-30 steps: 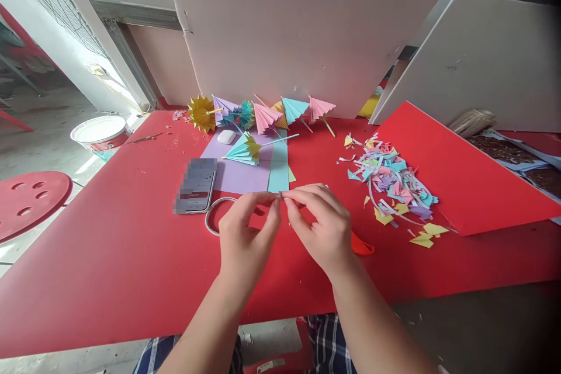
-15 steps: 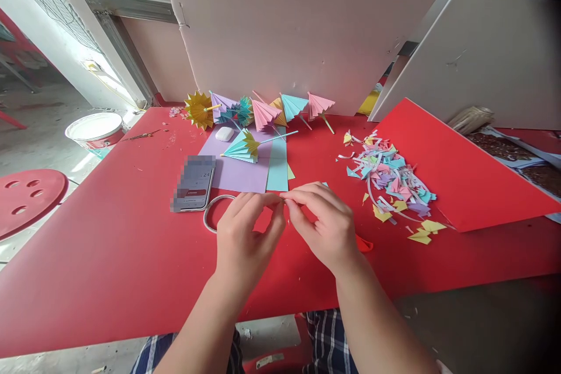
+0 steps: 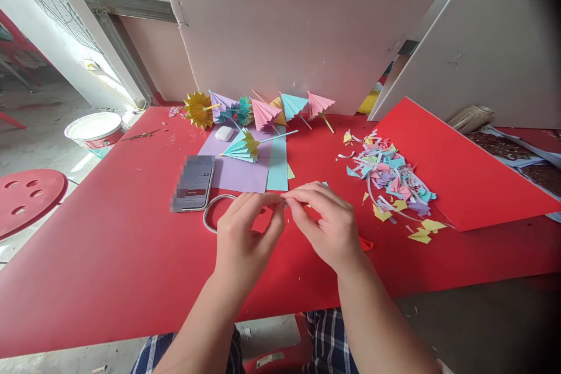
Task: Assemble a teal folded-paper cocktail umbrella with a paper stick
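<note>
Above the red table (image 3: 153, 269), my left hand (image 3: 248, 231) and my right hand (image 3: 326, 222) meet with their thumbs and fingertips pinched together. Whatever lies between the tips is too small to make out. A roll of tape or similar pale ring (image 3: 210, 213) lies beside my left hand, partly covered by it. Just beyond the hands, a blue folded paper umbrella (image 3: 241, 147) with a yellow part rests on purple paper (image 3: 241, 175) and light blue paper (image 3: 277, 166). Something red (image 3: 366, 243) peeks out by my right wrist.
Several paper umbrellas (image 3: 265, 114) stand along the back board. A phone (image 3: 195, 184) and a white earphone-case-like object (image 3: 224, 134) lie to the left. Paper scraps (image 3: 394, 175) are heaped at the right, against a red sheet (image 3: 464, 175). A white bucket (image 3: 95, 128) and red stool (image 3: 30, 198) stand left.
My right hand has shifted very slightly to the right, its fingertips still against those of my left hand. The number on the phone screen has changed.
</note>
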`<state>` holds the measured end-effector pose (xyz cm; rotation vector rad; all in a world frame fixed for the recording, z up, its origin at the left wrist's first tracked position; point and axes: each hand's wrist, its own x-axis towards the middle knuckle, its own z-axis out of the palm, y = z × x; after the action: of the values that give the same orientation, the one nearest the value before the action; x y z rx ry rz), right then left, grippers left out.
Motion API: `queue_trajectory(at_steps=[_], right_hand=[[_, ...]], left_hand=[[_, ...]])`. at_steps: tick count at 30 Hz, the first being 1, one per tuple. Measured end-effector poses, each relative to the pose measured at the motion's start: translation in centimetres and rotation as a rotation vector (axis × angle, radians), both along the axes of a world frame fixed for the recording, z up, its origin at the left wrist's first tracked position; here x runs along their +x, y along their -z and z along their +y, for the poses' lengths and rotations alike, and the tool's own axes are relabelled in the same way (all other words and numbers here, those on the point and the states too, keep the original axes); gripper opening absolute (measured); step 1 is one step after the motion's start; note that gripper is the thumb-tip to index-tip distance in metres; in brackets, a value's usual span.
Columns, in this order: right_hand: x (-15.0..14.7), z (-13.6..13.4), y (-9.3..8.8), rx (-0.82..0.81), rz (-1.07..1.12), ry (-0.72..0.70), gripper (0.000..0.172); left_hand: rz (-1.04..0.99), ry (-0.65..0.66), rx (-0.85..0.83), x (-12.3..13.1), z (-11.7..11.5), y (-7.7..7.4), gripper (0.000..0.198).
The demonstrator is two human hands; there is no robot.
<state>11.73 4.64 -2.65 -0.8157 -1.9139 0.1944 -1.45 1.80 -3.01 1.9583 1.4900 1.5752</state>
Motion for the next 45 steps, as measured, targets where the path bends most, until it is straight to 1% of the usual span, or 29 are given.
queue_trajectory(at_steps=[5, 15, 26, 36, 45], right_hand=[[0.05, -0.03, 0.00, -0.003, -0.001, 0.003, 0.013], [0.09, -0.02, -0.03, 0.001, 0.004, -0.001, 0.013], [0.08, -0.06, -0.17, -0.041, -0.007, -0.004, 0.014], [0.02, -0.08, -0.13, -0.059, -0.025, 0.046, 0.013], [-0.26, -0.12, -0.06, -0.090, 0.019, 0.084, 0.013]], left_hand=[[0.003, 0.015, 0.003, -0.03, 0.02, 0.08, 0.009], [0.033, 0.002, 0.023, -0.10, 0.05, 0.11, 0.009], [0.034, 0.024, 0.003, -0.11, 0.07, 0.17, 0.010], [-0.004, 0.038, -0.039, 0.00, 0.03, 0.16, 0.010], [-0.058, 0.035, -0.095, 0.20, -0.01, -0.20, 0.010]])
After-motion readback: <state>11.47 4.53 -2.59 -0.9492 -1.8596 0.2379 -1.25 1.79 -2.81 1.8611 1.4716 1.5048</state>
